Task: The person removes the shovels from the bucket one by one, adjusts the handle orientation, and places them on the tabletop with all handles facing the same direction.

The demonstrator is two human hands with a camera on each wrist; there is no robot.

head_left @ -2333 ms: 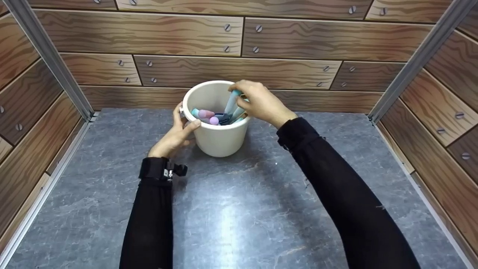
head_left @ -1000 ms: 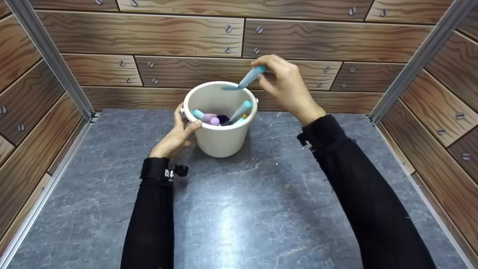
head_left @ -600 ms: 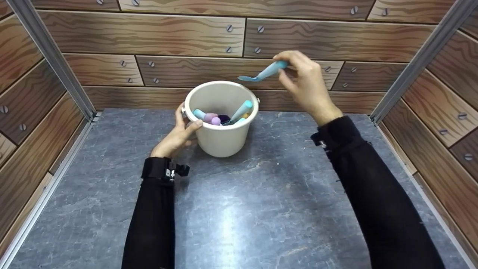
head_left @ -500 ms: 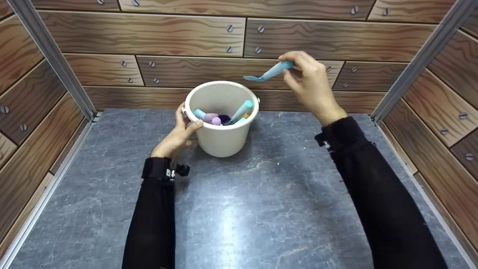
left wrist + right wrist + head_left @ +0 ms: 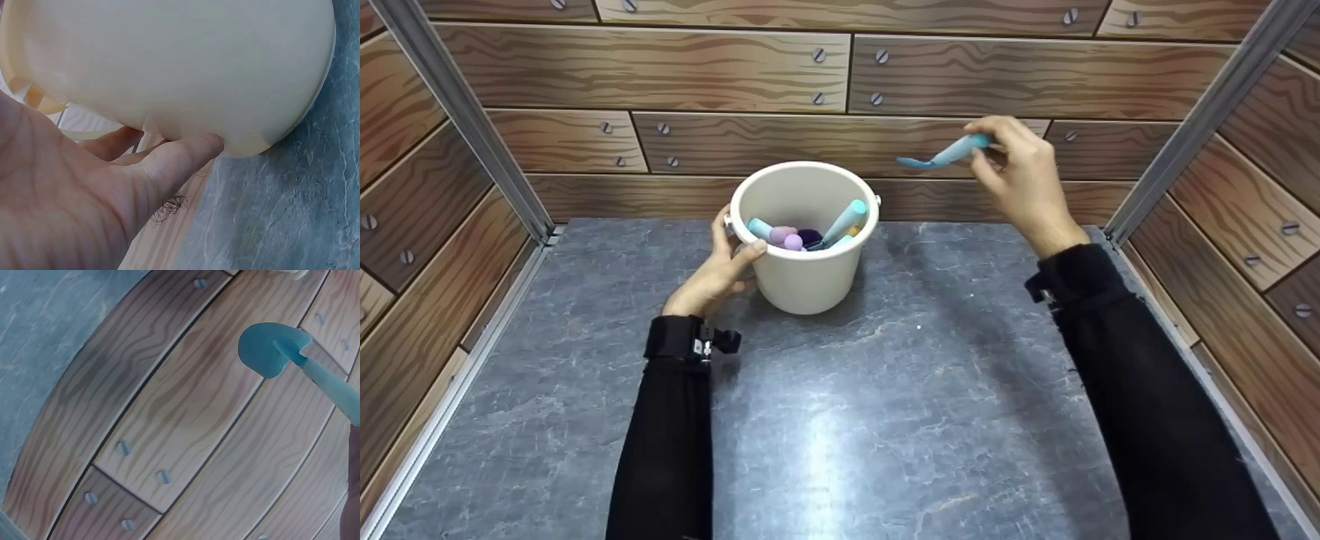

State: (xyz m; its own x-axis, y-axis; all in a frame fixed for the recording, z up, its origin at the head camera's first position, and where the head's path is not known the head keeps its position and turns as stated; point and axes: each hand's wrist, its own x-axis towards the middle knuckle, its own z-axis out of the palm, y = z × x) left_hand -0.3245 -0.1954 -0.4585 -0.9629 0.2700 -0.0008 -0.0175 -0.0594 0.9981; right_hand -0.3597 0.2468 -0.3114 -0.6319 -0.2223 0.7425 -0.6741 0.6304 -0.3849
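A cream bucket (image 5: 806,281) stands upright on the grey surface near the back wall. My left hand (image 5: 712,274) holds its left side, thumb at the rim and fingers against the outer wall. To the right of the bucket, in mid-air, my right hand (image 5: 1027,176) pinches a small blue toy shovel (image 5: 952,152) by its handle end. The teal shovel blade (image 5: 264,351) shows in the right wrist view and points left in the head view. Inside the bucket lie another light-blue handle (image 5: 846,219), purple round-ended pieces (image 5: 793,241) and a dark item, partly hidden.
Wood-patterned walls (image 5: 735,71) close the back and both sides. Grey metal posts (image 5: 457,112) stand at the back corners. The marbled grey surface (image 5: 840,420) stretches in front of and beside the bucket.
My right hand has lifted the toy shovel out of the bucket and carried it up, then to the right. The left hand and bucket have stayed in place.
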